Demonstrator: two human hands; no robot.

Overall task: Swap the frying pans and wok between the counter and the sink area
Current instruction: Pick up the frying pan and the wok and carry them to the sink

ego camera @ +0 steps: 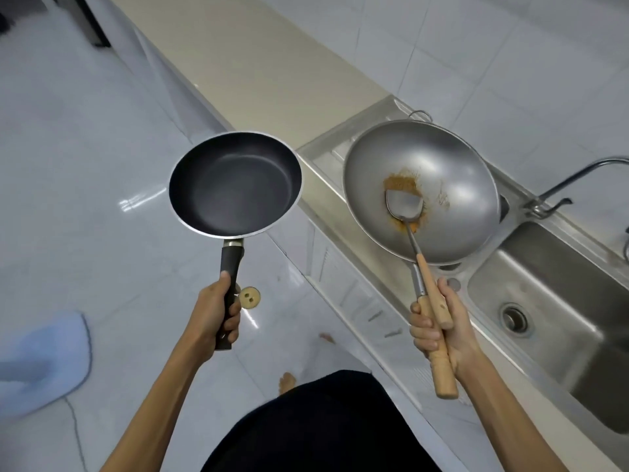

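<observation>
Nearest the camera, the left hand point(218, 311) is wrapped firmly around the black handle of a round, dark non-stick frying pan with a silver rim point(235, 183), holding it level out over the glossy white tiled floor point(85, 158), just off the front edge of the beige stone table point(258, 73). The right hand point(439, 327) is clenched around 2 wooden handles at once: that of a large round grey steel wok point(439, 155) and that of a long steel spatula point(405, 204) whose blade lies in the wok's bowl on a patch of orange-brown residue point(401, 182). The wok hangs above the stainless steel drainboard beside the steel sink basin point(558, 294). To do the swap well, I judge that both pans should stay level, the wok especially, so the spatula does not slide out, and each should be set down flat before the grip is loosened. The 2 rims are near each other, so crossing the arms risks a knock. Farther off, a curved metal faucet point(578, 178) stands behind the basin, where it could catch the wok's rim; the table beyond looks bare. A pale blue cloth point(44, 362) lies on the floor to the left.
</observation>
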